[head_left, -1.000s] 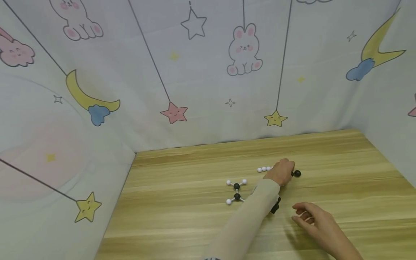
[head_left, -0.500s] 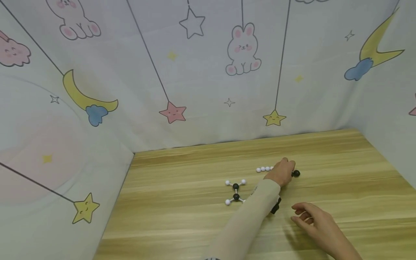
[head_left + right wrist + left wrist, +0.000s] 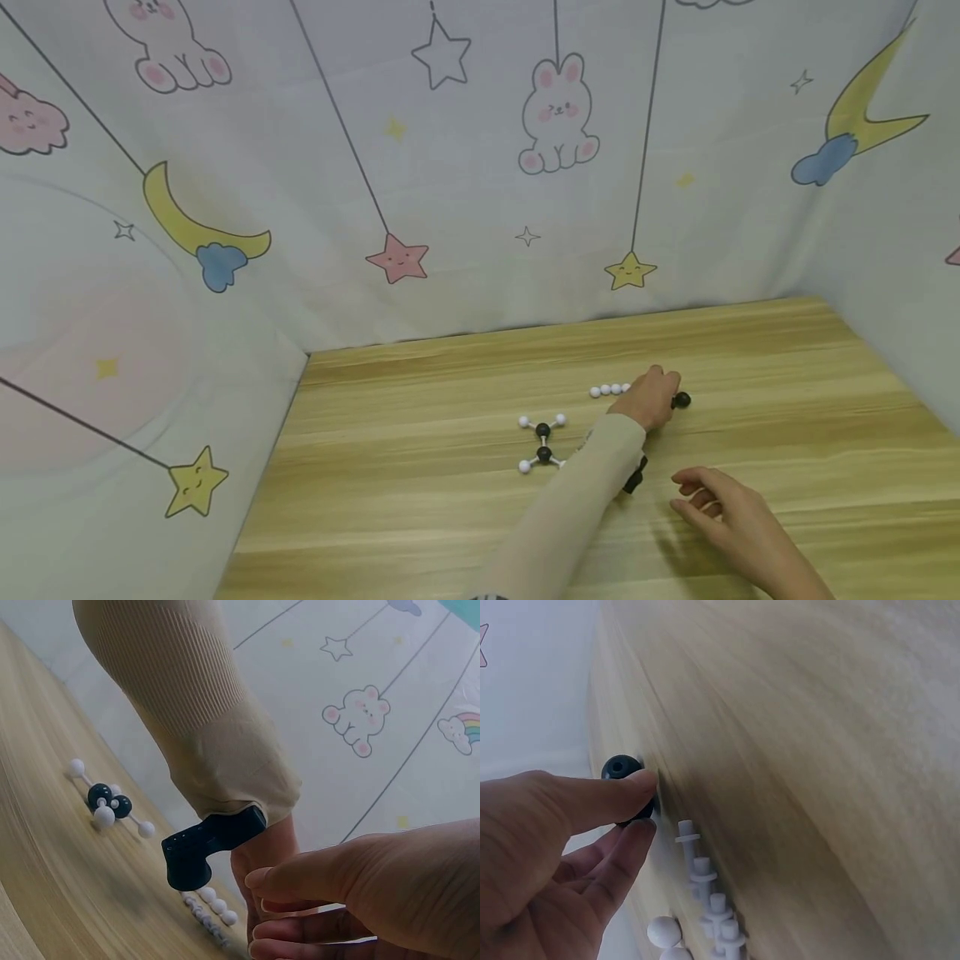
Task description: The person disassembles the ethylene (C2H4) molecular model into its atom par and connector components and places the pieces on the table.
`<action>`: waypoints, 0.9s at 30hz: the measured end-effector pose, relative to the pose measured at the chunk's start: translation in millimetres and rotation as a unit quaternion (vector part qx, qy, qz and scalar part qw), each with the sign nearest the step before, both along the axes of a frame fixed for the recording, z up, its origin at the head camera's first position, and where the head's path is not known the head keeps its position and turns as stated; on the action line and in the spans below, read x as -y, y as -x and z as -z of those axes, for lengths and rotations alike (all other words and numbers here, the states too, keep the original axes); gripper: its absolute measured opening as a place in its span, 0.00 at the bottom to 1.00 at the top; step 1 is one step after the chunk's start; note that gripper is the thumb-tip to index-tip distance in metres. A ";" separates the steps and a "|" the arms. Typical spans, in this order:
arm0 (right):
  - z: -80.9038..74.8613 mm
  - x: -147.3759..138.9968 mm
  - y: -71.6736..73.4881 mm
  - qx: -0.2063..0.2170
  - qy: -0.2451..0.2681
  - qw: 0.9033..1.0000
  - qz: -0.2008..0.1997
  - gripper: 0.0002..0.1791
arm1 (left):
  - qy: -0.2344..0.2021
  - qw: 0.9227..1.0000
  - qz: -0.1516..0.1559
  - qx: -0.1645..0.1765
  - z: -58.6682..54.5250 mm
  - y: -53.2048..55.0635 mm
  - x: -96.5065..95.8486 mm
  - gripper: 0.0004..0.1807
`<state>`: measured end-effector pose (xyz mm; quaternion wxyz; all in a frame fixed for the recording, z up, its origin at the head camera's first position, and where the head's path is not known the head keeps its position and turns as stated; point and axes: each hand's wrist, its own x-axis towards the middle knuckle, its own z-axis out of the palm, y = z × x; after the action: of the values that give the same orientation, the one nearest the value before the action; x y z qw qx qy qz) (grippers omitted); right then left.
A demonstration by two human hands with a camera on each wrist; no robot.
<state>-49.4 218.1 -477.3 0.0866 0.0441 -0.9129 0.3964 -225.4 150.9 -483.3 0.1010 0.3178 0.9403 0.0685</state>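
Observation:
My left hand [image 3: 651, 398] reaches out over the wooden table. Its thumb and fingertip pinch a black ball [image 3: 640, 815] in the left wrist view, partly hidden by the fingers. Right beside it is a black ball with a hole [image 3: 619, 765], also seen as a black ball [image 3: 682, 400] in the head view. Grey connector pegs [image 3: 703, 876] lie in a row below the hand, near white balls [image 3: 664, 932]. My right hand [image 3: 729, 515] hovers nearer the body, its fingers loosely bent and holding nothing.
A ball-and-stick molecule model [image 3: 543, 442], black balls with white ends, lies left of the left forearm, which hides part of it. White balls [image 3: 606, 390] form a row left of the hand. A black camera mount [image 3: 199, 851] sits on the left wrist. Printed cloth walls [image 3: 480, 200] border the table [image 3: 390, 467].
The head view has drifted slightly. Both hands and the objects on the table stay practically where they were.

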 end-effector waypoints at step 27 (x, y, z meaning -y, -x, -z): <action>-4.1 -0.7 -1.8 0.030 -0.001 1.000 -0.005 0.11 | 0.002 1.000 -0.009 0.020 2.5 0.2 -1.2 0.12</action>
<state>-47.6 218.7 -473.2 0.0571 0.0366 -0.9152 0.3972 -225.6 152.1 -485.8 0.1194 0.3073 0.9412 0.0737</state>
